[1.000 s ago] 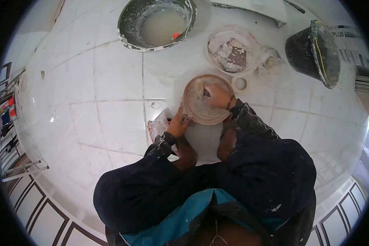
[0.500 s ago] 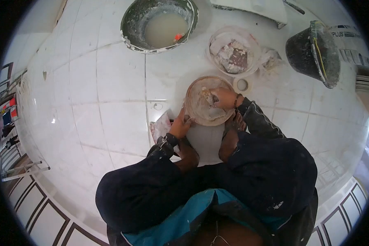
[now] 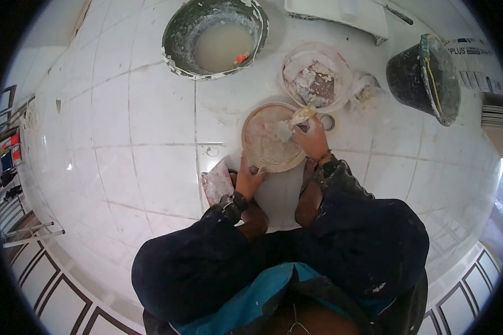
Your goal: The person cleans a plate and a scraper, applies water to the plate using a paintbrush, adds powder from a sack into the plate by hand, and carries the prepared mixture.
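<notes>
A round, shallow tub [image 3: 268, 148] with a dusty, pale brown inside stands on the floor between my feet. Fingers of my left hand [image 3: 248, 180] touch its lower left rim, thumb and forefinger apart. Over the tub's right edge, my right hand [image 3: 313, 138] is closed around a putty knife [image 3: 303, 115] with a yellowish handle; the blade points down and left into the tub. Behind lies a roll of tape [image 3: 327, 122], partly hidden by the hand. A clear bowl [image 3: 343, 84] holds crusted, whitish pieces.
A dark bucket [image 3: 176, 62] with cloudy water and an orange-red object stands at the upper left. Another black bucket [image 3: 408, 75] leans at the right. A stained packet [image 3: 217, 183] lies beside my left foot. A crumpled clear bag [image 3: 365, 91] sits beside the bowl.
My right hand has moved to the tub's right edge, and the yellowish handle has swung to the upper right. My left hand stays at the rim. The whole view has shifted slightly.
</notes>
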Demonstrator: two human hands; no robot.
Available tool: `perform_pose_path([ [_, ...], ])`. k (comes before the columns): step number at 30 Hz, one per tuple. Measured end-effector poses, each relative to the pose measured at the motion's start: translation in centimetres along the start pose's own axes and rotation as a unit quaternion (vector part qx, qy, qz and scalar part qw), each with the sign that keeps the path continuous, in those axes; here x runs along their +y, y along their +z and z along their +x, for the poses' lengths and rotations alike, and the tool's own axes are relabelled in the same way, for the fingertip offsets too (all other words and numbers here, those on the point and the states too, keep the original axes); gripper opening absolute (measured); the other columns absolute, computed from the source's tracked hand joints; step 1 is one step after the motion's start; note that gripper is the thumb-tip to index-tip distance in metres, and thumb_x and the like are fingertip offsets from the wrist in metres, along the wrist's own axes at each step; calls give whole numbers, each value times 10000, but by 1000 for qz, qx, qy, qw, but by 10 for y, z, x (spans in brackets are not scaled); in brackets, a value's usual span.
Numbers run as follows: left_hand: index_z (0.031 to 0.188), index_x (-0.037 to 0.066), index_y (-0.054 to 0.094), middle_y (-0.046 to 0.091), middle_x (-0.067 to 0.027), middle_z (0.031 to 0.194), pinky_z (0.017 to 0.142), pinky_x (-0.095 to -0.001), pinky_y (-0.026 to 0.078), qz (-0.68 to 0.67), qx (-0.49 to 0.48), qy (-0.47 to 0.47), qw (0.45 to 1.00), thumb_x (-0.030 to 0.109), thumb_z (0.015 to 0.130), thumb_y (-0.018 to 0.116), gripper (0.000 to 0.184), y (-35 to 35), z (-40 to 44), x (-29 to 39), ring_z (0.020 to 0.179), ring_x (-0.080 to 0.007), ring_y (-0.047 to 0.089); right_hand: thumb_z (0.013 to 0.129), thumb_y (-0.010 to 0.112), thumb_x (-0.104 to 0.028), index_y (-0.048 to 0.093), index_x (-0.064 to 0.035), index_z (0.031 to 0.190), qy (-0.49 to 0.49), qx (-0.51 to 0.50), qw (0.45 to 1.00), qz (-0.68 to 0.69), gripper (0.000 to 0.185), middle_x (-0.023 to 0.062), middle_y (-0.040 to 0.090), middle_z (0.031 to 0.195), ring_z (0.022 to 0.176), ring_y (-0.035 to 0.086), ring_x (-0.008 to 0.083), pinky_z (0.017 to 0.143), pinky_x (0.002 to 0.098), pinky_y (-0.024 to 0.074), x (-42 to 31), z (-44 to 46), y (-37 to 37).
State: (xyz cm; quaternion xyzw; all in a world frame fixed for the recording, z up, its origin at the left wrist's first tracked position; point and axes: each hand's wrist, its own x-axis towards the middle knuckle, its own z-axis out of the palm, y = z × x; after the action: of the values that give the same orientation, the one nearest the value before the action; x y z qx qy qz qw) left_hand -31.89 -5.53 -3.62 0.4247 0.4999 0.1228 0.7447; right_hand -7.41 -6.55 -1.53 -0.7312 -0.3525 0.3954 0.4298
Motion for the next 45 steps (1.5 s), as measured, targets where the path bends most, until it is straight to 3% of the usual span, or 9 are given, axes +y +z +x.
perform_pose_path([
  [5, 1444, 25, 196, 618, -212, 1147, 754, -342, 553, 162, -14, 10, 987, 97, 856, 655, 749, -6, 4, -9, 921, -266, 667, 770, 689, -269, 625, 26, 1002, -47, 45, 995, -76, 381, 239, 651, 966, 901, 625, 388, 806, 416, 493, 14, 8, 17],
  [8, 1414, 26, 320, 646, -173, 1094, 759, -341, 535, 316, 26, 132, 939, 164, 841, 680, 691, -11, 9, 7, 858, -257, 668, 771, 709, -287, 617, 26, 1017, -81, -122, 974, -173, 408, 202, 660, 968, 907, 640, 343, 827, 406, 492, 2, -2, -4],
  [13, 1391, 53, 411, 576, -163, 1176, 796, -374, 517, 270, 130, 186, 936, 181, 835, 669, 627, -19, 32, 51, 959, -259, 618, 840, 673, -272, 575, 14, 1072, 38, -145, 970, 191, 381, 91, 652, 1049, 943, 627, 180, 853, 320, 497, 18, -13, -47],
  [19, 1358, 48, 437, 544, -195, 1215, 838, -410, 501, 431, 74, 283, 854, 210, 827, 669, 601, -13, 69, 80, 1047, -316, 588, 922, 557, -185, 509, 15, 1136, 154, 8, 917, 368, 296, 147, 636, 1010, 871, 666, 259, 741, 391, 588, -20, -29, -101],
  [28, 951, 27, 609, 644, -162, 1013, 815, -407, 501, 547, 32, 157, 822, 248, 796, 700, 285, -21, 59, 120, 951, -347, 619, 923, 542, -138, 469, 24, 1190, 30, 102, 898, 427, 321, 158, 614, 1056, 930, 660, 302, 728, 438, 602, -26, -42, -126],
  [30, 926, 35, 639, 646, -142, 984, 768, -397, 510, 532, 60, 313, 784, 272, 833, 683, 259, -11, 57, 128, 880, -291, 641, 924, 560, -134, 491, 13, 1176, -14, 108, 888, 446, 299, 144, 612, 1087, 987, 643, 310, 731, 442, 600, -17, -39, -105],
  [34, 1135, 64, 586, 617, -100, 1020, 772, -391, 515, 120, -210, 11, 970, 349, 948, 552, 343, 41, 45, 159, 917, -214, 626, 831, 600, 54, 612, 13, 1157, -85, 242, 953, 163, 328, 126, 604, 1192, 1032, 621, 297, 906, 371, 508, -43, -35, -35],
  [38, 1279, 58, 465, 578, -83, 1121, 814, -357, 532, -249, -316, -139, 905, 373, 1003, 449, 419, 60, 75, 141, 1011, -197, 606, 743, 610, 75, 594, 23, 1165, -255, 152, 952, -69, 425, 204, 590, 1190, 1115, 579, 363, 973, 406, 451, -67, -34, -15],
  [45, 1392, 55, 366, 573, -56, 1208, 826, -308, 517, -81, -303, -117, 942, 333, 1001, 472, 491, 60, 87, 168, 1080, -148, 566, 748, 580, 35, 613, 0, 1145, -285, -80, 954, -54, 400, 213, 599, 1183, 1153, 548, 391, 992, 420, 425, -54, -7, -49],
])
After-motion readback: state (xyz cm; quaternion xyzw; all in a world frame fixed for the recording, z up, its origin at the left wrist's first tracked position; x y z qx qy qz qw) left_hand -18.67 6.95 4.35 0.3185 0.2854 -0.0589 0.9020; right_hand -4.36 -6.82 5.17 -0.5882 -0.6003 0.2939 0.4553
